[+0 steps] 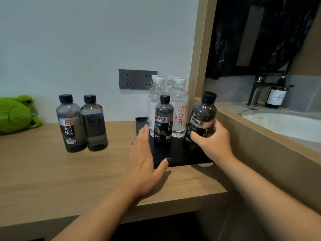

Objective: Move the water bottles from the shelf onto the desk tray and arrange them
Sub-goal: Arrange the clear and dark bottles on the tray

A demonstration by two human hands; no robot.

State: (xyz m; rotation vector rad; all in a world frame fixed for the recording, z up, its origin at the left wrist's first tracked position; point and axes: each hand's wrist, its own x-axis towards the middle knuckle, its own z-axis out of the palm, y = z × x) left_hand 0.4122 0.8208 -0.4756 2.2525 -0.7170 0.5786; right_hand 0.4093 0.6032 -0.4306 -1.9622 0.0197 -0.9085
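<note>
A black tray [182, 159] lies on the wooden desk against the wall. Several clear bottles with white caps [179, 108] stand at its back, one with a red-lettered label. A dark PH8.0 bottle [163, 122] stands upright in front of them. My right hand [212, 141] grips a second dark PH8.0 bottle [202, 117], tilted right, its base at the tray's right side. My left hand [144, 159] rests flat and open on the tray's left front edge, holding nothing. Two more dark bottles [81, 124] stand side by side on the desk to the left.
A green plush toy [16, 113] lies at the desk's far left. Grey wall sockets [133, 79] sit behind the tray. To the right, past a wooden partition [198, 58], are a white sink [284, 124], a tap and a dark soap bottle [276, 94].
</note>
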